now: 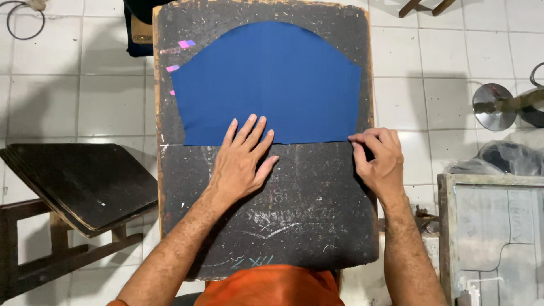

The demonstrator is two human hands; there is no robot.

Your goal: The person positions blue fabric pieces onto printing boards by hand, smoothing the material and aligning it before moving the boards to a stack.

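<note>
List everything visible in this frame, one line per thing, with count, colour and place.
Blue cloth: 1, blue, flat on the board's far half.
Board: 1, dark and chalk-marked, centre.
Chalk pieces: a few, pink and purple, on the board left of the cloth.
Stacked boards: 1 pile, black, on a wooden stand at left.
Metal object: 1, silver, on the floor at right.
Plastic bag: 1, dark grey, right.
Grey template: 1, grey, lower right.
Cable: 1, dark, top left.
Floor tiles: white, all around.
Left hand: flat, fingers on the cloth's near edge.
Right hand: pinching the cloth's near right corner.
</note>
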